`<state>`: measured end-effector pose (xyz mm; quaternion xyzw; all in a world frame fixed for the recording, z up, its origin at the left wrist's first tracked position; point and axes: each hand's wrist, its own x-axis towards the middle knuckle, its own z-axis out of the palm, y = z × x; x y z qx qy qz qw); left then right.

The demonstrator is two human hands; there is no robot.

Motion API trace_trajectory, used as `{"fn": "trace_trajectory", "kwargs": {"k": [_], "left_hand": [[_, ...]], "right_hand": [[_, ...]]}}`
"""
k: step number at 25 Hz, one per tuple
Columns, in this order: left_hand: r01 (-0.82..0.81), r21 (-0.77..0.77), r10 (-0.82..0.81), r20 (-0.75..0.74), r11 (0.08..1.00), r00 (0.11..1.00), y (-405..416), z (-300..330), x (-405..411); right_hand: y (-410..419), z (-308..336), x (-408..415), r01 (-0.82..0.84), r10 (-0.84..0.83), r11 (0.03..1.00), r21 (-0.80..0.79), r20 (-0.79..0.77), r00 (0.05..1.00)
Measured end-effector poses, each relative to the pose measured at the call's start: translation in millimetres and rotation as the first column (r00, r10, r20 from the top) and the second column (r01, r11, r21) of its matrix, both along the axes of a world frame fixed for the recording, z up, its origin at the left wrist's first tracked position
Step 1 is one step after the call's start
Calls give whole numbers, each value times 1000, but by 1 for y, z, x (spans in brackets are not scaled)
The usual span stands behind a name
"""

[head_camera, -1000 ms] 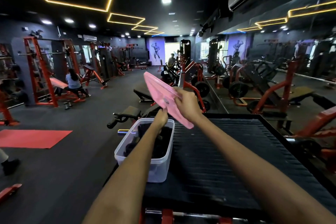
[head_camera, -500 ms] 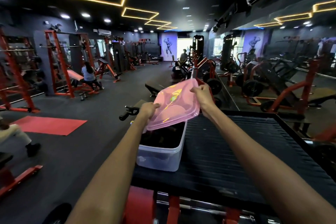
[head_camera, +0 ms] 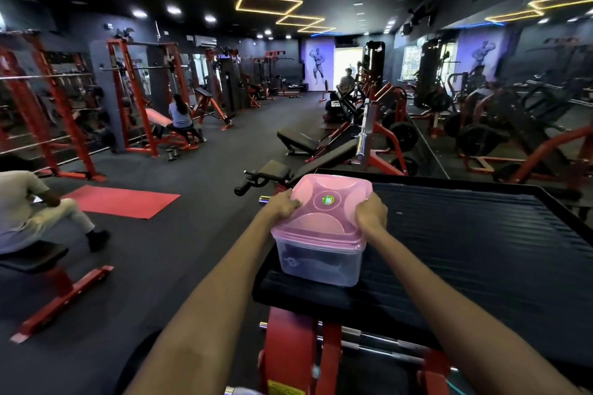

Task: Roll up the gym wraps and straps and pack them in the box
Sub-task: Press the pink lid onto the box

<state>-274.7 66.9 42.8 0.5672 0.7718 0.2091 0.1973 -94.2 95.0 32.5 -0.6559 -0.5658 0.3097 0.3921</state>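
Observation:
A clear plastic box (head_camera: 316,261) stands at the left edge of a black ribbed platform (head_camera: 465,250). Dark wraps show dimly through its wall. A pink lid (head_camera: 324,212) with a green round sticker lies flat on top of the box. My left hand (head_camera: 282,204) grips the lid's left edge, fingers curled over the rim. My right hand (head_camera: 370,213) grips the lid's right edge the same way.
The platform belongs to a red-framed gym machine (head_camera: 295,356). Left of it lies open dark floor with a red mat (head_camera: 122,200). A person sits on a bench (head_camera: 29,218) at the near left. More benches and racks stand farther back.
The pink lid came down from a raised tilt in my right hand to lie flat on the box. My left hand has moved from the box to the lid's left edge.

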Motion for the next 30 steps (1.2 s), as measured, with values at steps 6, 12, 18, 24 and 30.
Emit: {"fn": "trace_trajectory", "kwargs": {"k": [6, 12, 18, 24, 30], "left_hand": [[-92, 104, 100, -67, 990, 993, 6, -26, -8], [-186, 52, 193, -257, 981, 947, 9, -38, -8], [-94, 57, 106, -255, 994, 961, 5, -32, -5], [-16, -80, 8, -88, 997, 996, 32, -23, -22], [-78, -55, 78, -6, 995, 997, 84, -3, -12]], "right_hand": [[-3, -7, 2, 47, -41, 997, -57, 105, 994], [9, -20, 6, 75, -57, 991, -115, 150, 987], [15, -24, 5, 90, -73, 988, -123, 133, 988], [26, -12, 6, 19, 20, 990, -139, 273, 962], [78, 11, -10, 5, 39, 988, -152, 286, 957]]}}
